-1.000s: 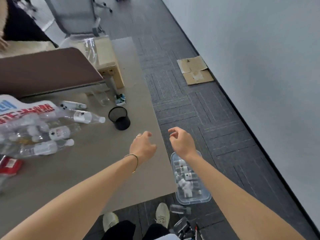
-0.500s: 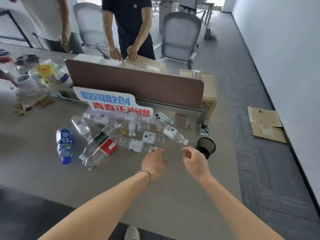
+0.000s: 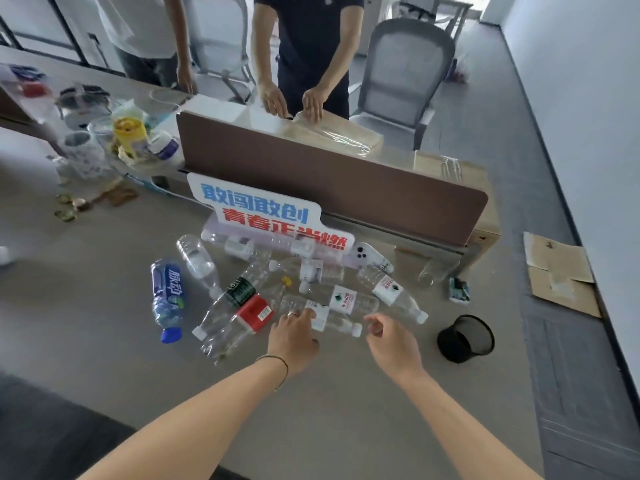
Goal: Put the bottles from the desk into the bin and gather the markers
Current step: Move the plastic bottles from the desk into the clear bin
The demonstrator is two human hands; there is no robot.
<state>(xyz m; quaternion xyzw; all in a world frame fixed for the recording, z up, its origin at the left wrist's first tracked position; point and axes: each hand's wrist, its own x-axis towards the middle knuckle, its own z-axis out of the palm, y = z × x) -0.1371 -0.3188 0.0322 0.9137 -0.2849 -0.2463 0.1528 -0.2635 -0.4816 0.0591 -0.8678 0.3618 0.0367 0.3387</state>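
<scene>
On the grey counter (image 3: 104, 341), in front of the lettered sign (image 3: 270, 216), lies a loose heap of clear plastic bottles, most of them looking empty, with a blue-labelled bottle (image 3: 167, 295) lying apart on the left and a black mesh cup (image 3: 465, 338) to the right. The left hand (image 3: 294, 337) reaches into the heap, its fingertips touching the nearest white-capped bottle (image 3: 325, 318) without yet curling round it, so that grip is open; the right hand (image 3: 393, 342) hovers just beside the cap end, fingers relaxed and holding nothing. Such bottles are probably very light, thin-walled and slippery, and will roll or crumple if squeezed hard. Best hold is likely round the middle at the label, or the stiffer neck. No bin or markers are visible.
</scene>
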